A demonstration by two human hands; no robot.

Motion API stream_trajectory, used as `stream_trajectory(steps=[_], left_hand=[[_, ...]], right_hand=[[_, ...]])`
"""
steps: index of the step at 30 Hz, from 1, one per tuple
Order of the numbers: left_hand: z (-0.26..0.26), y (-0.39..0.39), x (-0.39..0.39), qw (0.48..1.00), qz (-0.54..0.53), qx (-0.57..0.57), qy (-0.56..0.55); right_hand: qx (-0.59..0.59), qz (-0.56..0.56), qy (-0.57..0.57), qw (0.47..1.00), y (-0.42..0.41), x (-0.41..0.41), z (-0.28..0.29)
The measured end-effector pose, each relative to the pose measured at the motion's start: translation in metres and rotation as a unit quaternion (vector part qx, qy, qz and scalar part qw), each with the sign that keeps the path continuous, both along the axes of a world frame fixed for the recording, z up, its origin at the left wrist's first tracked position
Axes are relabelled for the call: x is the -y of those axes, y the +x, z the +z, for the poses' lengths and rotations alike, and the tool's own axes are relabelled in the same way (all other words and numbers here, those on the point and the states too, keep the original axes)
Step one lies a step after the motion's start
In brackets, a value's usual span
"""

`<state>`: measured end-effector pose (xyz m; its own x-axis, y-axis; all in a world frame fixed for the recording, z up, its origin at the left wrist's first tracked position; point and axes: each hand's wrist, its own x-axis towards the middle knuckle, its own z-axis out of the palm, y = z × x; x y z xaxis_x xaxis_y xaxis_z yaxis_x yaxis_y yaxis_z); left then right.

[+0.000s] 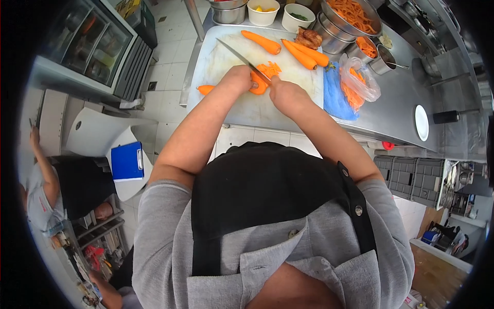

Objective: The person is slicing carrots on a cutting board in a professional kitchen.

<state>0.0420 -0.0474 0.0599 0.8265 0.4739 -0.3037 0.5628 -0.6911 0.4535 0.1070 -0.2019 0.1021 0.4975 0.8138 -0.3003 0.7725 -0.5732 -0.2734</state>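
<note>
A kitchen knife [236, 54] is gripped in my right hand [289, 94], its blade pointing away to the upper left across the cutting board [220, 63]. Curled beside the blade, my left hand [237, 79] holds down a peeled carrot [259, 88] under its fingers. Small cut carrot pieces [270, 69] lie just beyond the blade. Another carrot's end [205, 90] sticks out to the left of my left wrist, partly hidden by the arm. Several whole carrots [262, 41] rest toward the far side of the board.
Behind the board stand white tubs [263, 17] and a steel bowl of shredded carrot [353, 15]. A piece of browned food [308, 38] sits at the board's far right. To the right are a blue cloth [334, 92], a plastic bag with carrot [357, 87] and a white plate [422, 123].
</note>
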Motion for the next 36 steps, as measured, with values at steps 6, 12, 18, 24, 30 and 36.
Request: stream_trajectory(steps=[6,12,18,24,30,36], left_hand=[[-0.003,0.001,-0.002,1.000,-0.018,0.012,0.003],[0.000,0.004,0.000,1.000,-0.013,0.003,0.002],[-0.006,0.000,-0.003,1.000,-0.007,0.006,0.017],[-0.004,0.004,-0.001,1.000,-0.008,-0.004,-0.014],[-0.011,-0.002,-0.001,0.999,0.003,0.034,-0.008],[-0.001,-0.001,0.002,1.000,-0.009,0.019,-0.010]], right_hand=[[0.006,-0.003,0.000,1.000,-0.004,0.008,-0.010],[-0.002,-0.002,-0.015,1.000,0.004,-0.015,-0.011],[-0.008,0.002,-0.035,0.999,-0.010,0.014,0.018],[-0.003,-0.009,0.000,1.000,-0.006,-0.014,-0.010],[-0.004,-0.006,0.002,1.000,-0.007,0.003,0.001],[0.003,-0.011,0.003,1.000,-0.011,-0.002,-0.015]])
